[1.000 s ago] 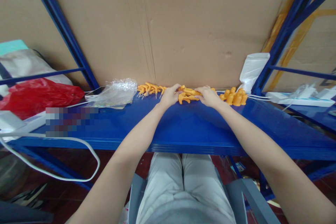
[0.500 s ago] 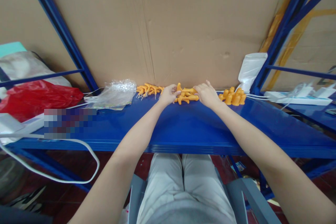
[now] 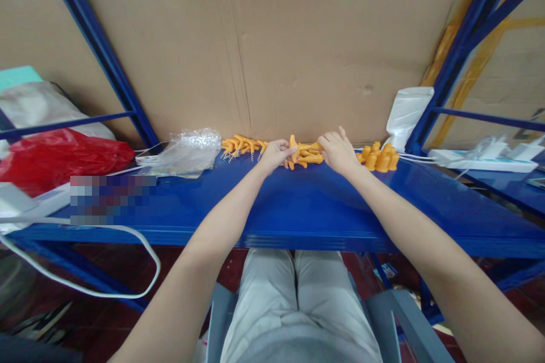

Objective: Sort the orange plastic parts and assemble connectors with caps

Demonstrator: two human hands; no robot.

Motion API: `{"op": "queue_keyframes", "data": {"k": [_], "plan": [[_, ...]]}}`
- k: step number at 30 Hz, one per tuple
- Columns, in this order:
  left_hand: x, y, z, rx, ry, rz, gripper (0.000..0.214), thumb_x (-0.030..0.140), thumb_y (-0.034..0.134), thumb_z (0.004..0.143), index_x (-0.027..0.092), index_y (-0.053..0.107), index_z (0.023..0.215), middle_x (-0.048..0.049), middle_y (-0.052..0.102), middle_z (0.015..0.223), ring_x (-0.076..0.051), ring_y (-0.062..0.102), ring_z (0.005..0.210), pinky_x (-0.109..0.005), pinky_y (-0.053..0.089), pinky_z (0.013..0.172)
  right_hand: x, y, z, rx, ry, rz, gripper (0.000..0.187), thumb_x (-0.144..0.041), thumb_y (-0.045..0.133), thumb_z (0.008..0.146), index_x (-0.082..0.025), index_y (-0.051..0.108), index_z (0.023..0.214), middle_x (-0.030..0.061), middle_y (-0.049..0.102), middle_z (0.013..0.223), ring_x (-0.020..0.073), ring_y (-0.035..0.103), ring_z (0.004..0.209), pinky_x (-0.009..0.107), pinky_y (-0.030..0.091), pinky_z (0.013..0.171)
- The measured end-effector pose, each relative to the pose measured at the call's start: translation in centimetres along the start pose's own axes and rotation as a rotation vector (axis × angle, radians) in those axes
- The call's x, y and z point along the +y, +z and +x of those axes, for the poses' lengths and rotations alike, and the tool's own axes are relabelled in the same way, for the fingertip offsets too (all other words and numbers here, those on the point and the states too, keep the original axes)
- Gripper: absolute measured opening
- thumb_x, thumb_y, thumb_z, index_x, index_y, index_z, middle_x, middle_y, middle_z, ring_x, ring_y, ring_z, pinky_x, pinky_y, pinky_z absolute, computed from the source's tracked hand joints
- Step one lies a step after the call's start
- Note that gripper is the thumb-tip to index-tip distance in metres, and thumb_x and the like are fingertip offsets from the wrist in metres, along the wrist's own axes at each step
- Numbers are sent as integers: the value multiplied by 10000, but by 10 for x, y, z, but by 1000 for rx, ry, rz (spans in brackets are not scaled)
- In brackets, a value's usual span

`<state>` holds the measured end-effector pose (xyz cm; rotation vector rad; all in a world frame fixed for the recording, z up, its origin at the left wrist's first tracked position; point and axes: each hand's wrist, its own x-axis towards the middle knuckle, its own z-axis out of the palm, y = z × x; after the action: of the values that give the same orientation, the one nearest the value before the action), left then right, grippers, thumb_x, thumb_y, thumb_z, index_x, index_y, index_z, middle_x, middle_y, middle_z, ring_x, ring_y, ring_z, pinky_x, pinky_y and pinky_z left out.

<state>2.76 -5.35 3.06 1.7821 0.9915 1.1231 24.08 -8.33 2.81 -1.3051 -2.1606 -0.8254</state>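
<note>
My left hand is closed on the crosswise handle of an orange corkscrew. From the handle, its orange sleeve runs right to the closed fingers of my right hand, which grip the far end. Under and just in front of it lie several more sleeved orange pieces. Left of my left hand sits a pile of orange corkscrews with bare metal spirals showing. Beside my right wrist stand several orange sleeves, upright in a cluster.
A blue table carries everything, with a cardboard sheet behind. Clear plastic bags and a red bag lie left. A white pouch and power strip are right. A white cable loops over the front edge.
Both hands have shifted slightly right together with the held corkscrew, and its handle now stands more clearly above the pieces beneath. The piles on either side look unchanged.
</note>
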Motion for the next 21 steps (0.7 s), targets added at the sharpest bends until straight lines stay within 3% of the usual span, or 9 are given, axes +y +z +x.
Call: {"op": "queue_keyframes", "data": {"k": [4, 7, 14, 21], "plan": [[3, 3, -2, -21, -19, -40, 152, 145, 609, 902, 149, 540, 766, -59, 709, 684, -126, 655, 566, -207, 480, 474, 1, 0, 0, -7, 17, -2, 248, -95, 432, 900, -193, 609, 1044, 134, 657, 1074, 299, 549, 1091, 564, 253, 1153], [-2, 3, 0, -11, 29, 80, 103, 149, 600, 898, 155, 551, 808, -33, 697, 682, -128, 642, 551, -221, 489, 494, 4, 5, -1, -24, -21, 38, 202, -123, 485, 889, -192, 603, 1038, 139, 662, 1087, 304, 562, 1105, 582, 255, 1152], [-20, -1, 6, 97, 320, 467, 71, 132, 659, 802, 170, 609, 836, -30, 733, 852, -183, 703, 835, -305, 545, 803, 7, 24, -4, -209, -18, 234, 263, -241, 564, 909, -193, 630, 1159, 142, 696, 1194, 305, 610, 1163, 632, 333, 1091], [-17, 1, 3, 156, 389, 516, 81, 149, 646, 832, 187, 623, 900, -10, 726, 838, -146, 674, 765, -244, 517, 744, 4, 19, -2, -173, 26, 262, 351, -197, 511, 924, -195, 640, 1250, 157, 695, 1243, 307, 623, 1181, 624, 341, 1088]]}}
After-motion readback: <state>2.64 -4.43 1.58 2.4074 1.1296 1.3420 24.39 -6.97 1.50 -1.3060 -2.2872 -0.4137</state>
